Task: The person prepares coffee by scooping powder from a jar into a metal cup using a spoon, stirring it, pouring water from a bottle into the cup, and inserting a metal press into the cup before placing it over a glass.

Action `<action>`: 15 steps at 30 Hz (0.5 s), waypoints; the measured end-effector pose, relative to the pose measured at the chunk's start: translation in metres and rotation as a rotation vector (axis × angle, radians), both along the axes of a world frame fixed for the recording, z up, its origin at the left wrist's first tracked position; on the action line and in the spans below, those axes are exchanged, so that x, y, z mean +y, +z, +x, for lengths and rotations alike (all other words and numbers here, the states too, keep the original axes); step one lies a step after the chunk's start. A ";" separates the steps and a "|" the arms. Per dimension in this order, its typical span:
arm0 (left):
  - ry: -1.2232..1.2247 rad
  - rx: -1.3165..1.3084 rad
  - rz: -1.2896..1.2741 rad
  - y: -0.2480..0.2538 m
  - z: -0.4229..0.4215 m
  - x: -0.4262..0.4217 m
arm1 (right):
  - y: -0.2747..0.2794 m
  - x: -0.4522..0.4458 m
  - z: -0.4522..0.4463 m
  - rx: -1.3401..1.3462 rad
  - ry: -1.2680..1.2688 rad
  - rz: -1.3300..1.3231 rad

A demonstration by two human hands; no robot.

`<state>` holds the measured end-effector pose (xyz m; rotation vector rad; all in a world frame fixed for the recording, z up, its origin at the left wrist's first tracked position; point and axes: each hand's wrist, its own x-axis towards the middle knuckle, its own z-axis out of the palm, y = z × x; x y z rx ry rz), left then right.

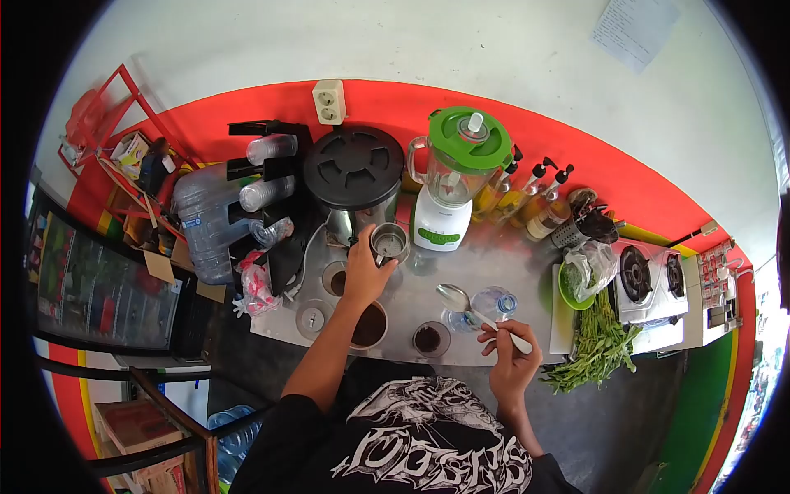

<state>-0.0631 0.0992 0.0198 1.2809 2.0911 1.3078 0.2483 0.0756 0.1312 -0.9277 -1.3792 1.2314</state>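
Note:
My left hand (369, 272) is closed around a small metal cup (389, 240), just in front of a large steel container with a black lid (354, 167). My right hand (512, 362) grips a metal spoon (455, 298) by its handle, its bowl pointing left over the counter. Below the spoon lies a clear plastic bottle (494, 305). A glass with dark contents (431, 338) stands near the counter's front edge. Beside my left forearm are a bowl of dark brown contents (369, 327), a smaller cup with brown contents (335, 278) and a round metal lid (313, 319).
A blender with a green lid (469, 140) stands at the back, beside several pump bottles (527, 198). To the right are leafy greens (599, 342), a green bowl (568, 288) and a gas stove (654, 284). A large water jug (202, 222) and cup stacks (270, 148) occupy the left.

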 end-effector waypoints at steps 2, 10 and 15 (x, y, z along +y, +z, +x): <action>-0.003 0.010 0.006 0.001 0.002 -0.003 | -0.001 -0.001 0.001 -0.036 0.002 0.019; 0.056 0.153 0.174 0.028 0.028 -0.039 | -0.001 0.001 0.019 -0.282 0.123 0.076; -0.131 -0.046 0.133 0.034 0.063 -0.084 | -0.015 -0.001 0.025 -0.493 0.300 0.232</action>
